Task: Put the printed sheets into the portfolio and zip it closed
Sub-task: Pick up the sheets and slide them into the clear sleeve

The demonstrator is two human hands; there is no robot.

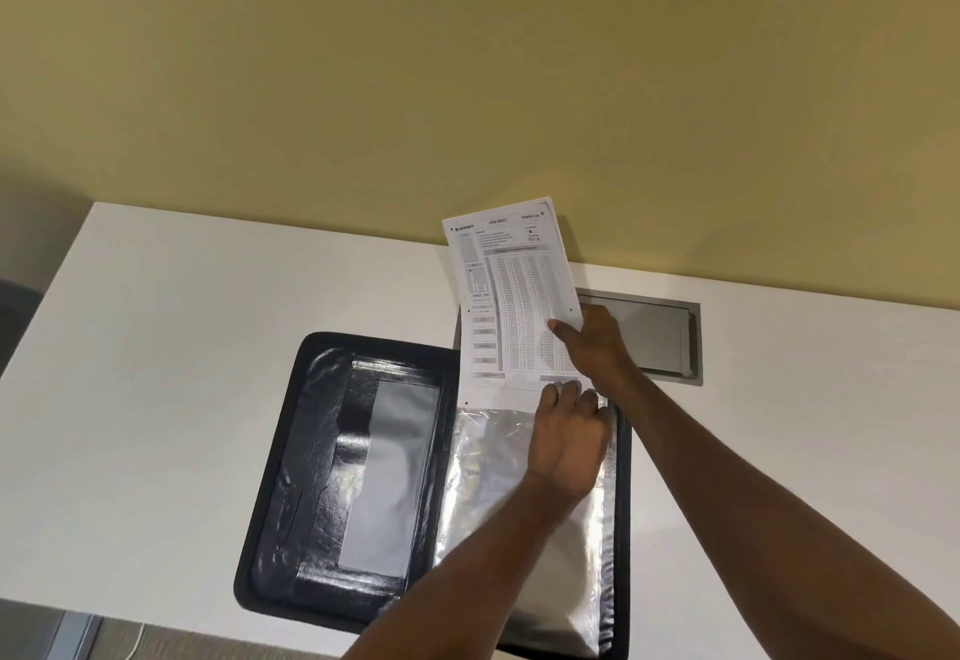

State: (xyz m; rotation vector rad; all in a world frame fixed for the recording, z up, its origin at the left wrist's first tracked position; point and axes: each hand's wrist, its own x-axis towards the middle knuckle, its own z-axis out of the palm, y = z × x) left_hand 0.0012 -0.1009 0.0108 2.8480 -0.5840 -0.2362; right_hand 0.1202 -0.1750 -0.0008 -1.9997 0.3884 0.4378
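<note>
A black portfolio [311,451] lies open on the white desk, its left half shiny black with a grey pocket. Its right half carries a silvery pocket [483,457]. The printed sheets [511,296] stand tilted, their lower end inside the top of that silvery pocket and most of their length sticking out above it. My right hand [592,342] pinches the sheets at their right edge, thumb on the printed face. My left hand [566,436] rests on the pocket's upper edge, fingers curled at its opening where the sheets enter.
The white desk [182,347] ends at a yellow wall behind. A grey metal cable hatch [660,337] is set into the desk just behind my right hand. The desk's front edge runs under the portfolio's near corner, with carpet and a white cable below.
</note>
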